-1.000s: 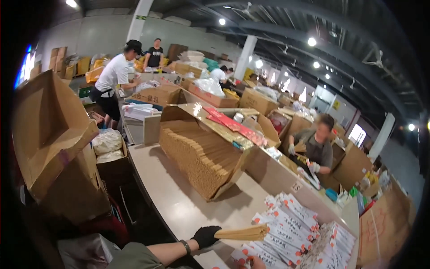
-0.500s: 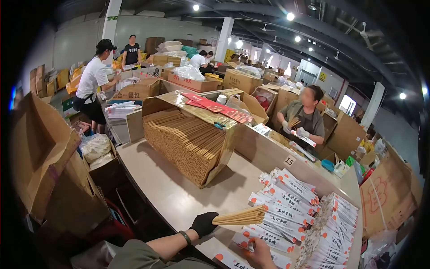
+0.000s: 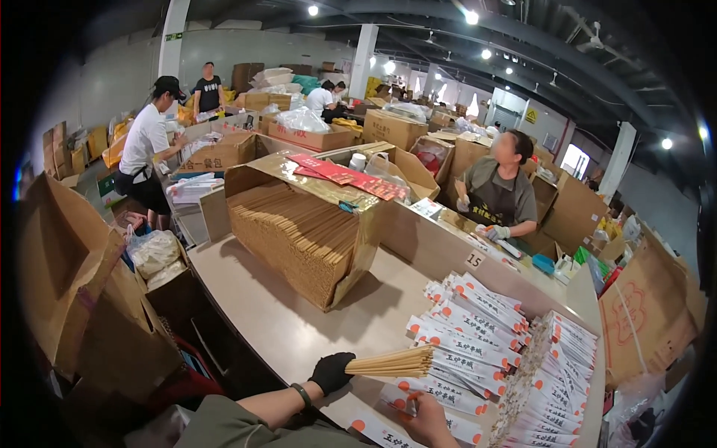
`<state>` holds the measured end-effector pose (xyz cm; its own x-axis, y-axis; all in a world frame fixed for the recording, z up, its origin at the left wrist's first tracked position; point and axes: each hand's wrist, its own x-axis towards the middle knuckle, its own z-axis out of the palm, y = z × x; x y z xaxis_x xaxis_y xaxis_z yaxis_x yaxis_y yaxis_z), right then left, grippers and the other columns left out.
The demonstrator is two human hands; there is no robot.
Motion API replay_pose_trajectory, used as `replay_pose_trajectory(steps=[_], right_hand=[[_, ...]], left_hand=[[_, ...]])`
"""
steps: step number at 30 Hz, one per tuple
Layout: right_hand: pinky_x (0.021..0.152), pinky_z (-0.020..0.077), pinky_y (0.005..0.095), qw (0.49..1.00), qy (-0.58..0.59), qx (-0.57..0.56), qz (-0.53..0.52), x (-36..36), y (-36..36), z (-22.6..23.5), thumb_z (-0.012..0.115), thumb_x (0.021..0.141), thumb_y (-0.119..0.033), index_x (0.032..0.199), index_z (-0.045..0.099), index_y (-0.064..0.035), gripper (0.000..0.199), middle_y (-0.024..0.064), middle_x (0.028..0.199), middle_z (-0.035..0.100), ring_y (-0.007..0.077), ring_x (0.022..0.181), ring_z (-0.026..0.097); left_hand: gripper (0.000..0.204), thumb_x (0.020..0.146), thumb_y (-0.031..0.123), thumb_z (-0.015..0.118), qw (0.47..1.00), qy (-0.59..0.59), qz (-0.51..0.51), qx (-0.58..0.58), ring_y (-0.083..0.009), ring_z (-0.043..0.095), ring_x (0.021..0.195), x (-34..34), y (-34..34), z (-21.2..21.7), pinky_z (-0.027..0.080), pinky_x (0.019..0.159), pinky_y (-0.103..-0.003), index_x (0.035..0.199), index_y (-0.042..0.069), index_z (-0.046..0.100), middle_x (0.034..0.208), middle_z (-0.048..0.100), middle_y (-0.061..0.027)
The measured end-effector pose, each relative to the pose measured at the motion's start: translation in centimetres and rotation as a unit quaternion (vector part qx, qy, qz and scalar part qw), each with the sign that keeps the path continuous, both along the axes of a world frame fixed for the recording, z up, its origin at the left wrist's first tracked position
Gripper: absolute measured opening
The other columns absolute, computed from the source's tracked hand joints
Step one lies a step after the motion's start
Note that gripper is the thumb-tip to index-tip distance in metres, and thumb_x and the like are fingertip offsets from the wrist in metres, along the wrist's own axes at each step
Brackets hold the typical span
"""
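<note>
Chopstick bundle (image 3: pixel 390 363) still gripped, left hand (image 3: pixel 331 372); right hand (image 3: pixel 428 420) now lower.

The left hand (image 3: pixel 330 372), black-gloved with a wristband, is closed in a fist just left of the sleeve pile (image 3: pixel 478 351), forearm entering from below. The bare right hand (image 3: pixel 427 422) is laid on the pile's near edge, fingers curled.

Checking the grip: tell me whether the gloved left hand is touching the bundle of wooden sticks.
Touching. The head view shows the left hand closed around the near end of the bundle of sticks, no gap visible.
</note>
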<state>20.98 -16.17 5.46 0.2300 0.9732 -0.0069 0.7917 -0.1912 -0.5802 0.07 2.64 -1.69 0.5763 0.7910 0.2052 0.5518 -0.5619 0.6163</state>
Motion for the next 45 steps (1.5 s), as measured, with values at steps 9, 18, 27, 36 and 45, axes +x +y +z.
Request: replay_pose_trajectory(steps=[9, 18, 27, 36, 45], right_hand=[[0.084, 0.0482, 0.0398, 0.999, 0.022, -0.021, 0.018, -0.4, -0.6, 1.4, 0.077, 0.071, -0.028, 0.098, 0.061, -0.0033, 0.039, 0.0185, 0.102, 0.062, 0.0348, 0.095, 0.059], [0.076, 0.0486, 0.0404, 0.963, -0.186, 0.151, 0.122, -0.8, -1.9, 0.3, 0.073, 0.067, -0.018, 0.101, 0.061, -0.0003, 0.040, 0.0134, 0.092, 0.060, 0.0307, 0.086, 0.057], [0.074, 0.0490, 0.0393, 0.958, -0.219, 0.124, 0.135, -0.9, -1.2, -0.6, 0.068, 0.067, -0.013, 0.103, 0.060, 0.0047, 0.041, 0.0146, 0.090, 0.060, 0.0306, 0.084, 0.057], [0.070, 0.0488, 0.0399, 0.965, -0.189, 0.144, 0.113, -1.3, -2.1, -0.8, 0.067, 0.064, -0.009, 0.098, 0.063, 0.0044, 0.036, 0.0138, 0.086, 0.059, 0.0312, 0.080, 0.057], [0.068, 0.0484, 0.0402, 0.962, -0.186, 0.183, 0.084, -1.9, -1.3, -2.6, 0.064, 0.069, -0.004, 0.098, 0.063, 0.0040, 0.030, 0.0148, 0.084, 0.057, 0.0322, 0.077, 0.056]], left_hand=[[0.020, 0.080, 0.031, 0.061, 1.000, -0.011, -0.001, 0.007, -0.0342, 0.062, 0.082, -0.1, -0.4, -0.3, 0.050, 0.070, -0.046, 0.090, 0.013, 0.060, 0.088, 0.065, -0.0118], [0.020, 0.080, 0.030, 0.063, 0.999, -0.034, 0.003, 0.027, -0.0334, 0.063, 0.083, -0.1, -0.5, -0.2, 0.050, 0.070, -0.045, 0.091, 0.013, 0.060, 0.089, 0.065, -0.0115], [0.020, 0.081, 0.031, 0.062, 0.999, -0.040, 0.023, 0.019, -0.0342, 0.062, 0.085, -0.5, -0.1, -1.0, 0.050, 0.071, -0.045, 0.090, 0.013, 0.058, 0.090, 0.064, -0.0127], [0.020, 0.082, 0.029, 0.061, 0.997, -0.068, 0.008, 0.032, -0.0342, 0.061, 0.087, -0.3, -0.9, -0.9, 0.050, 0.073, -0.044, 0.093, 0.013, 0.060, 0.091, 0.064, -0.0126], [0.028, 0.084, 0.023, 0.068, 0.968, -0.166, 0.085, 0.165, -0.0324, 0.065, 0.093, -7.2, 5.6, 5.2, 0.051, 0.077, -0.043, 0.104, 0.003, 0.065, 0.101, 0.067, -0.0185]])
